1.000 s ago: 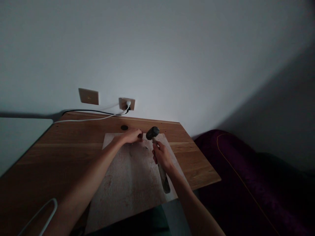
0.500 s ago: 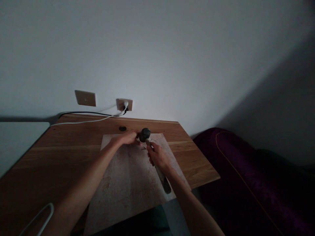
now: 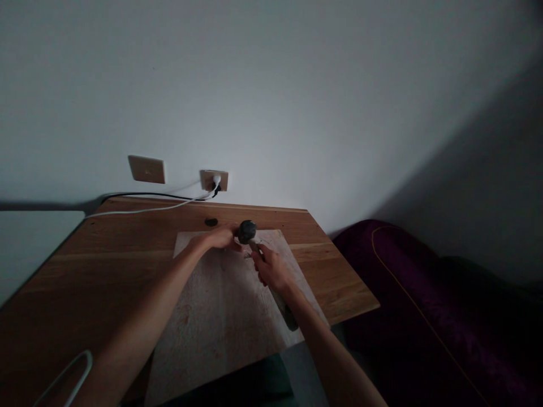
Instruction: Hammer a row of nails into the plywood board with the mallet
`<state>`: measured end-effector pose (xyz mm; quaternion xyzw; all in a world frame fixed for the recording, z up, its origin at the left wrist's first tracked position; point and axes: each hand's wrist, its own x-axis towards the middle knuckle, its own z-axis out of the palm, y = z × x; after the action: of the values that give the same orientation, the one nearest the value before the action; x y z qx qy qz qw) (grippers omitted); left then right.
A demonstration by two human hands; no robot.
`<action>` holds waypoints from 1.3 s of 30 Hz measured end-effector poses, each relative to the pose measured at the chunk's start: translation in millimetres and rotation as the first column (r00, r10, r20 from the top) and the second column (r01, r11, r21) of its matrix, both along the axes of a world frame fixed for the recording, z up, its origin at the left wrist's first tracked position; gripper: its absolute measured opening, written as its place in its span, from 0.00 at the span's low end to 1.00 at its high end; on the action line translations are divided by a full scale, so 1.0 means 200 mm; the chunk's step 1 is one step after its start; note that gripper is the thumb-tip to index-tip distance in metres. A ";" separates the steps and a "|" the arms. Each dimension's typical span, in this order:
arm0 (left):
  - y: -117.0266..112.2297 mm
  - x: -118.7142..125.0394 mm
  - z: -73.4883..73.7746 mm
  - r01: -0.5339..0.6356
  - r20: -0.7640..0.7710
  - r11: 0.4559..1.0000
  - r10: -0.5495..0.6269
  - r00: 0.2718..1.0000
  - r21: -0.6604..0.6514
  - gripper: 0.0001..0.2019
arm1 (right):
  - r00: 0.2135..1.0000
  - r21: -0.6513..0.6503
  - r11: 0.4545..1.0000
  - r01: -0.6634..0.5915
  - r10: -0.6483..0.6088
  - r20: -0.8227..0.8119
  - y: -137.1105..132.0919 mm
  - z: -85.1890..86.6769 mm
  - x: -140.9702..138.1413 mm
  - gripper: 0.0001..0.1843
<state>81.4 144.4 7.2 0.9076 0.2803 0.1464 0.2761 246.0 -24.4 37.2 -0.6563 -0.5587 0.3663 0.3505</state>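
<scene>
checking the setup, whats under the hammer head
The board lies under the hammer head, with the left hand pinching beside it. What it holds is hidden by head and hand.

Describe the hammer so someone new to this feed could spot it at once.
Find the wooden desk against the wall, then the pale board lying on it. The hammer slants over the board's right side, its handle gripped by the right hand. Its dark rounded head, beside the left hand, marks it as the only tool there.
</scene>
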 end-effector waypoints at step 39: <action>-0.01 -0.11 0.16 -0.077 -0.082 0.997 0.074 0.994 -0.026 0.10 | 0.973 0.048 0.991 0.122 -0.110 -0.202 -0.14 -0.17 0.03 0.19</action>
<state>58.9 141.9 38.3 0.8975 0.3276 0.1157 0.2718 251.6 -53.0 2.7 -0.6371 -0.4922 0.3921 0.4450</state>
